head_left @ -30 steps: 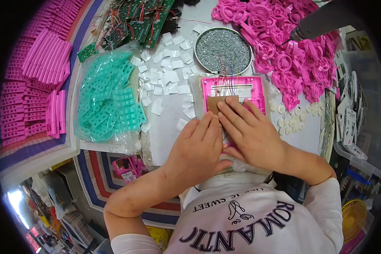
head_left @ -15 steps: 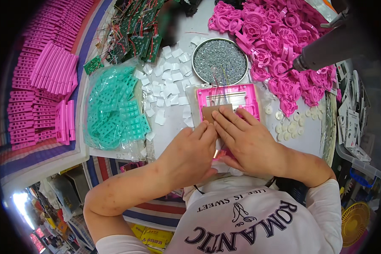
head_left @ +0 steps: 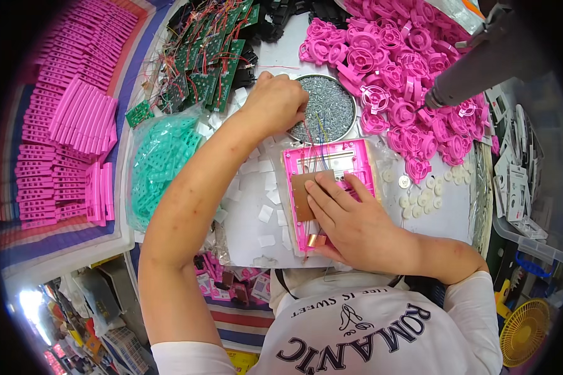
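My right hand [head_left: 356, 219] lies with its fingers stretched over a brown circuit board [head_left: 306, 200], pressing it into a pink plastic casing [head_left: 288, 172]. Thin coloured wires [head_left: 321, 134] run up from the casing toward a round tin [head_left: 355, 112] of small grey metal screws [head_left: 328, 103]. At the tin's left edge is my left hand [head_left: 274, 103], fingers curled and tips closed together over the screws; whatever they pinch is hidden. A copper-coloured piece [head_left: 316, 240] sits at the casing's lower end, beside my right thumb.
Green circuit boards [head_left: 209, 69] with red wires and bagged turquoise button pads [head_left: 159, 169] lie left. White squares [head_left: 266, 214] are scattered mid-table. Pink round parts [head_left: 391, 75] pile up right, under a dark powered screwdriver [head_left: 463, 65]. Small white discs [head_left: 422, 200] lie right; pink strips [head_left: 75, 119] far left.
My left hand has left the brown board and moved up to the tin of screws. My right hand stays on the board, now lying lower on the casing.
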A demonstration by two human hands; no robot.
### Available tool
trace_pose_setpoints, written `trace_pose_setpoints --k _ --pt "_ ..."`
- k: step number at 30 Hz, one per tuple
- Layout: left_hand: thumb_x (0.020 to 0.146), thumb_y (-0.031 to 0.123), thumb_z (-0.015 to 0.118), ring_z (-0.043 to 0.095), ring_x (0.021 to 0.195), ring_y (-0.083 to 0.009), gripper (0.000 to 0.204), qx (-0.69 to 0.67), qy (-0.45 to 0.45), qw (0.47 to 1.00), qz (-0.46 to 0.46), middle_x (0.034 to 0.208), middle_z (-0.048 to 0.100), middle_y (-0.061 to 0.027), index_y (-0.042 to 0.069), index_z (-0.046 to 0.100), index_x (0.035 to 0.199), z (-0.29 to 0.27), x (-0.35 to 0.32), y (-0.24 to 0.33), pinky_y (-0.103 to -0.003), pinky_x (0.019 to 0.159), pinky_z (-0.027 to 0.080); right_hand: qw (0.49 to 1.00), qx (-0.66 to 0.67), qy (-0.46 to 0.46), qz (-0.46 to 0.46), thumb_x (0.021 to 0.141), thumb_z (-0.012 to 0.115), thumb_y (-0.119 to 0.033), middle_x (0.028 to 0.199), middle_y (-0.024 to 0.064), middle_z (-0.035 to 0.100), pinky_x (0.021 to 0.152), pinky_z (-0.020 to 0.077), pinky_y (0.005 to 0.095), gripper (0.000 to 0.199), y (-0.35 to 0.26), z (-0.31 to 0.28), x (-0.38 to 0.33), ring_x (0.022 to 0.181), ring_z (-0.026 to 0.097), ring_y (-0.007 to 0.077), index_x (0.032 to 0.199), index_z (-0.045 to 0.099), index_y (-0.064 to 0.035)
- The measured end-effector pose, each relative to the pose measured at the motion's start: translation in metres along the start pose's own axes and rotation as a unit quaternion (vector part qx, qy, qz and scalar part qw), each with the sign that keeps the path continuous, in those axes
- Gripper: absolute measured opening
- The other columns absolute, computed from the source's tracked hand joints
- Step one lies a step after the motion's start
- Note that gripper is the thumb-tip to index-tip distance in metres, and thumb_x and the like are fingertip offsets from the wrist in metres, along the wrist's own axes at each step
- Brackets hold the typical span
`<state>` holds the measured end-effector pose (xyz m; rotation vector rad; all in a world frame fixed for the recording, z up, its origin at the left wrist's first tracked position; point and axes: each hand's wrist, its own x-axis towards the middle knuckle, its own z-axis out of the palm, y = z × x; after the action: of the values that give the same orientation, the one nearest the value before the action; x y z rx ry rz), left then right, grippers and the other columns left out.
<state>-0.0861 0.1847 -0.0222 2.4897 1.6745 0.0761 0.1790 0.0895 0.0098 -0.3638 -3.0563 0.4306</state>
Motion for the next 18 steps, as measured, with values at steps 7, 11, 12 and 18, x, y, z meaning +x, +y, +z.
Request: trace_pose_setpoints --k 7,11,12,18 --pt "0.095 0.024 0.066 0.066 0.093 -0.0292 0.016 0.065 0.147 0.987 -0.008 0.086 0.069 -0.0070 0.010 0.067 0.089 0.020 0.013 0.008 -0.047 0.089 0.041 0.990 0.085 0.110 -0.027 0.090 0.070 -0.037 0.133 0.0227 0.061 0.106 0.0426 0.0556 0.048 0.015 -0.014 -0.004 0.129 0.053 0.0389 0.116 0.068 0.0037" --pt "0.094 0.029 0.068 0.067 0.078 -0.0303 0.024 0.037 0.094 0.993 -0.067 0.079 0.069 -0.0103 0.006 0.068 0.085 0.005 -0.006 0.002 -0.043 0.076 0.046 0.898 0.184 0.392 -0.080 0.093 0.065 -0.016 0.101 0.0166 0.071 0.096 0.0510 0.0460 0.027 0.078 -0.075 -0.030 0.101 0.067 0.0310 0.114 0.065 0.0024" --pt "0.093 0.028 0.069 0.066 0.074 -0.0287 0.025 0.001 0.122 0.991 -0.057 0.076 0.068 -0.0104 0.005 0.068 0.084 0.000 -0.004 0.000 -0.042 0.072 0.047 0.834 0.194 0.515 -0.044 0.095 0.062 -0.013 0.104 0.0176 0.070 0.096 0.0515 0.0452 0.030 0.110 -0.091 -0.033 0.101 0.067 0.0296 0.120 0.061 0.0036" --pt "0.085 0.016 0.076 0.053 0.065 -0.0144 0.017 -0.323 0.128 0.933 -0.094 0.071 0.062 -0.0047 0.002 0.067 0.081 -0.048 -0.050 0.036 -0.032 0.062 0.044 0.662 0.631 0.379 0.142 0.086 0.079 -0.028 0.091 0.0175 0.070 0.077 0.0587 0.0418 0.063 0.121 -0.159 0.054 0.080 0.070 0.0262 0.137 0.054 0.0003"
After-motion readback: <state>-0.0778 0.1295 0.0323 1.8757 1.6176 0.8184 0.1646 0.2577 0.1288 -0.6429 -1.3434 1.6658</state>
